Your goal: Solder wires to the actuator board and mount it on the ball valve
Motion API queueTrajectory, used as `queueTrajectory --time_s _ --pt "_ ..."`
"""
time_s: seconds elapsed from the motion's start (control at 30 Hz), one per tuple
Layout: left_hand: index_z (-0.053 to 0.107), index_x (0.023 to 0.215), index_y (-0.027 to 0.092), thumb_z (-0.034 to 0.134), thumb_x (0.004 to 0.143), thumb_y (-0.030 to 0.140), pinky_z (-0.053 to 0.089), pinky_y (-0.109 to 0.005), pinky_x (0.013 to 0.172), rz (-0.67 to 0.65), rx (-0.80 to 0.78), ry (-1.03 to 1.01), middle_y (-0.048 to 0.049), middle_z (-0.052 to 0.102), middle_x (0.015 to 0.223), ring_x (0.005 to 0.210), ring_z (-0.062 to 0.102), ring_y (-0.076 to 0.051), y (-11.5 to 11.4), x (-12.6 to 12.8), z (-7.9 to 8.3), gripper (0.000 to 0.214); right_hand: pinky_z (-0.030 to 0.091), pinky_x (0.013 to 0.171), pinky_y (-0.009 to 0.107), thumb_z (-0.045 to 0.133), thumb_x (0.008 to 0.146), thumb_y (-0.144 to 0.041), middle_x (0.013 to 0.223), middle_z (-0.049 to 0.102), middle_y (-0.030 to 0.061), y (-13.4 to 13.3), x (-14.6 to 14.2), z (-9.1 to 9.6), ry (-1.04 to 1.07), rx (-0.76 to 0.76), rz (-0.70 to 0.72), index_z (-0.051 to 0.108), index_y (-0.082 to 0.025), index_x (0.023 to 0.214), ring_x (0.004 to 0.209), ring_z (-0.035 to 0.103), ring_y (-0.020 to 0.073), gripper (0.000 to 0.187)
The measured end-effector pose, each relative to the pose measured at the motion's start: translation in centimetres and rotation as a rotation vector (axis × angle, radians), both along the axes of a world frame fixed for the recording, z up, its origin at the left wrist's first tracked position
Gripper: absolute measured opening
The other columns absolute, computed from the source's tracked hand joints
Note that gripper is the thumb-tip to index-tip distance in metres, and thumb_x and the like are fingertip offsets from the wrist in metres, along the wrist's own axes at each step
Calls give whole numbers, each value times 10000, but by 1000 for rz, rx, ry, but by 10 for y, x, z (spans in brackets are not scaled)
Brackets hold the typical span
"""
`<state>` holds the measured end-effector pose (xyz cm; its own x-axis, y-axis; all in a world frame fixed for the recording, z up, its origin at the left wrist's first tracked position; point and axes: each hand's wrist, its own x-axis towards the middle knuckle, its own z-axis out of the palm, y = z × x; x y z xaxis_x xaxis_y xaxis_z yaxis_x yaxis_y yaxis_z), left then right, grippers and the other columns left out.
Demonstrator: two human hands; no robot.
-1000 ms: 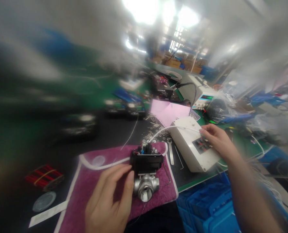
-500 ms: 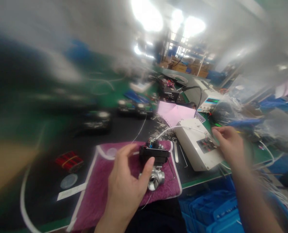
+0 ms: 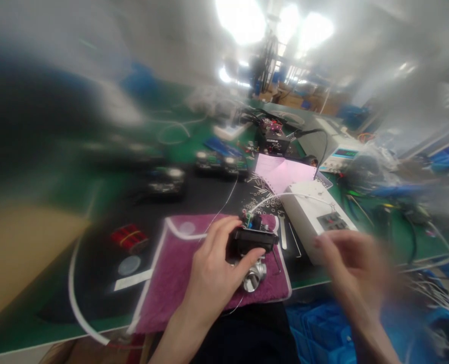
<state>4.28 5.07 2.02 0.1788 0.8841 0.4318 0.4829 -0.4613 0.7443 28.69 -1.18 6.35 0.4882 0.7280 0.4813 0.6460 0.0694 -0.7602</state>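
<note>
2 hands: left hand (image 3: 212,275) clenched on valve actuator (image 3: 252,241), right hand (image 3: 351,263) now off white box (image 3: 311,212), fingers unreadably blurred.

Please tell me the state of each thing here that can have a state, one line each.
left hand: fingers closed around the black actuator.
black actuator: gripped, top uncovered, mounted on the metal valve.
metal valve: resting on the purple towel.
right hand: raised, blurred, off the white box; grip unclear.
bench meter: display lit.

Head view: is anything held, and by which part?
The left hand grips the black-topped steel valve by its black housing; right hand blurred, apparently empty.
</note>
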Motion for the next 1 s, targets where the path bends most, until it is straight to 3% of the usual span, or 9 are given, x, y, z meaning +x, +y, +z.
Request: queueTrajectory --time_s 0.07,0.17,0.3,0.4,0.53,0.73,0.8,0.9,1.0 --pt "589 1351 251 818 929 410 560 -507 1160 -7 24 -16 -112 654 1406 1369 634 -311 -7 -3 2 507 650 896 395 763 956 -446 1132 744 66 -1 -16 -14 85 -147 245 650 -259 1214 991 754 233 338" --pt "570 1358 248 864 892 359 566 -514 1163 -33 68 -26 -121 636 1400 1395 620 -320 -22 -11 3 562 567 1128 491 812 926 -470 1493 615 105 3 -24 -28 212 -334 512 442 -327 1527 1298 672 264 720" --pt "543 1313 250 874 877 260 558 -565 1176 -110 116 -86 -147 555 1454 1477 554 -355 -42 -19 -2 548 417 1271 568 1037 592 -532 1637 485 132 7 -31 -28 388 -484 738 302 -352 1647 1490 520 349 1298" --pt "510 1258 268 845 902 267 571 -577 1165 -132 10 -256 -172 455 1578 1526 505 -368 -51 -18 -5 488 499 1211 516 1062 557 -463 1532 593 141 7 -43 -24 555 -472 815 411 -300 1591 1414 599 352 1232" --pt "432 1389 279 827 922 297 657 -490 1052 -117 -146 -494 -221 427 1639 1475 574 -355 -54 -15 4 612 557 1148 453 1045 588 -352 1443 654 111 12 -55 -16 583 -337 826 518 -291 1488 1314 670 326 1044" --pt "525 1431 287 956 775 239 526 -524 1217 -173 -84 -492 -149 374 1705 1586 415 -378 -24 -20 15 786 559 1148 446 1056 565 -435 1483 622 89 40 -63 -7 549 -196 871 514 -318 1488 1335 649 328 1076" --pt "515 1451 297 914 835 277 483 -519 1255 -177 -66 -524 -128 406 1691 1585 420 -345 -12 -13 7 735 534 1173 464 1028 609 -469 1484 611 92 48 -73 -15 508 -133 747 522 -298 1474 1360 624 326 1017" --pt "409 1574 305 674 1031 246 410 -551 1303 -140 -162 -444 -124 378 1716 1597 403 -308 -1 1 -5 607 460 1232 522 909 772 -508 1507 580 116 55 -92 -31 467 -95 427 495 -259 1500 1409 577 331 873" --pt "393 1589 296 606 1056 219 390 -539 1319 -87 -141 -387 -117 369 1710 1610 370 -300 -2 11 -10 579 460 1219 558 811 854 -538 1496 585 139 56 -104 -38 497 -134 284 478 -231 1525 1384 597 349 810"
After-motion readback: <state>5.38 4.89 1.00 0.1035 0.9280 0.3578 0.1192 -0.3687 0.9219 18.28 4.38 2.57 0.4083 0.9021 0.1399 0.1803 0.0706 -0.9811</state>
